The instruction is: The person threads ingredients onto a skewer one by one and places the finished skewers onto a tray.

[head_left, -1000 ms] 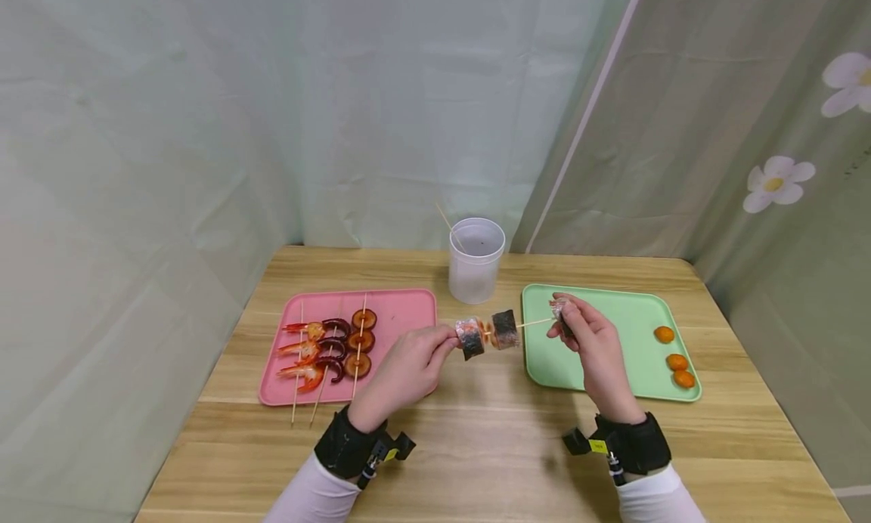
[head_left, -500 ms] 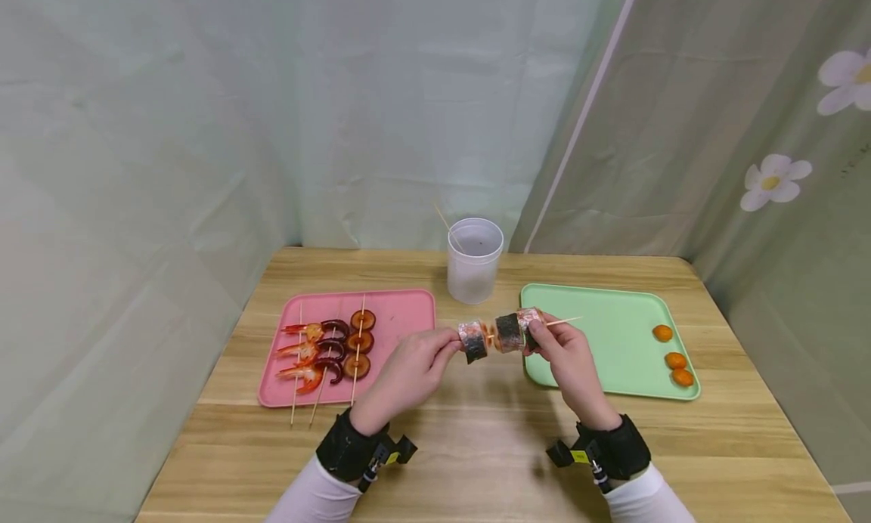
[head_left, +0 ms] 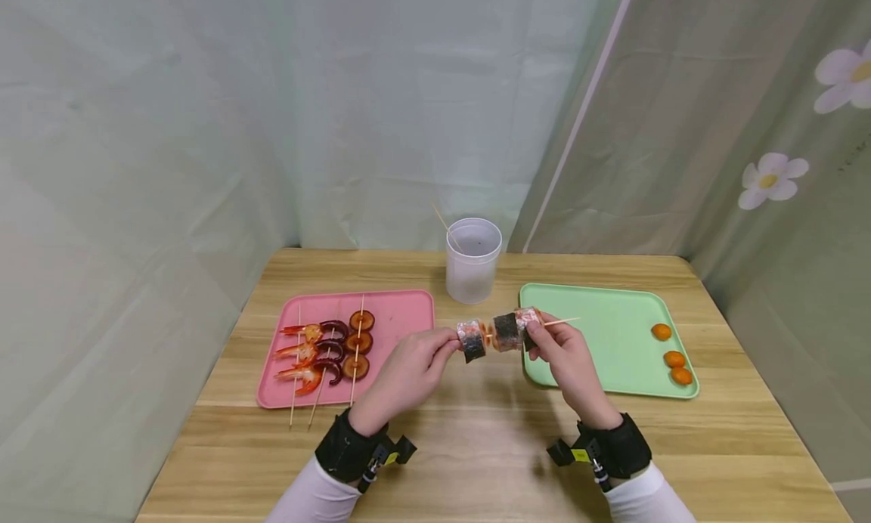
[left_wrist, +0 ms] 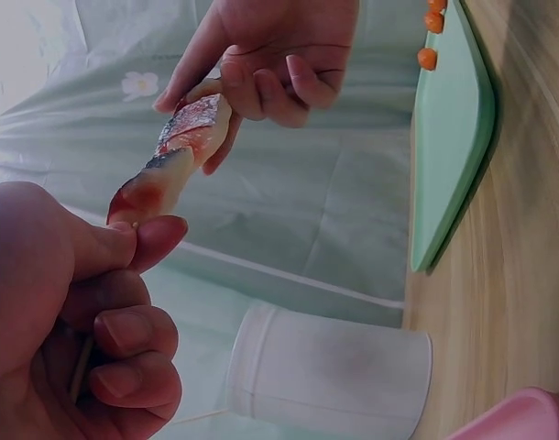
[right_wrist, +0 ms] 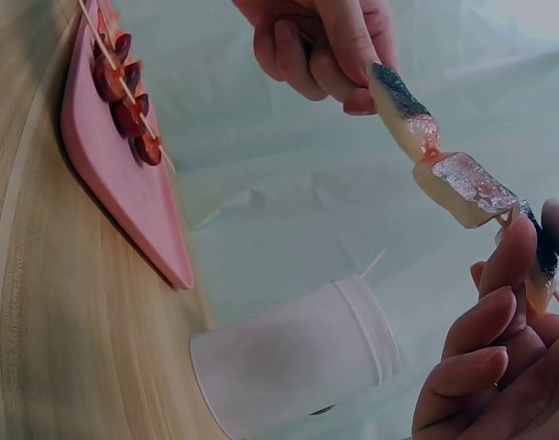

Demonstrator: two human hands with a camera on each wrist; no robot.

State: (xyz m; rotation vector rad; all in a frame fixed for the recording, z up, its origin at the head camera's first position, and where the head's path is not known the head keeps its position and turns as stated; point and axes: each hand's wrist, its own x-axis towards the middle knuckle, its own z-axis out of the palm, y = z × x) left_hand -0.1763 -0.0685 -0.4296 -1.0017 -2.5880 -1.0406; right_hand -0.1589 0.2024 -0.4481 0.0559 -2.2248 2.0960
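Note:
My left hand (head_left: pixel 406 366) grips the near end of a bamboo skewer (head_left: pixel 563 321), its fingertips against the first fish piece (head_left: pixel 471 340). A second fish piece (right_wrist: pixel 465 190), dark-skinned on one side and pale inside, sits midway along the stick. Beyond it, the third fish piece (head_left: pixel 527 319) is pinched between thumb and fingers of my right hand (head_left: pixel 570 360). The skewer's tip sticks out to the right past that hand. In the left wrist view, part of the stick runs under the curled left fingers.
A pink tray (head_left: pixel 401 311) at left bears skewered shrimp, octopus tentacles and brown round slices (head_left: pixel 356 366). At right, a green tray (head_left: pixel 599 326) carries a few small orange balls (head_left: pixel 661 332). A whitish cup (head_left: pixel 471 277) with one stick (head_left: pixel 442 222) stands behind.
My right hand has moved left from over the green tray, bringing the third fish piece along the skewer against the second. The left hand stays nearly still.

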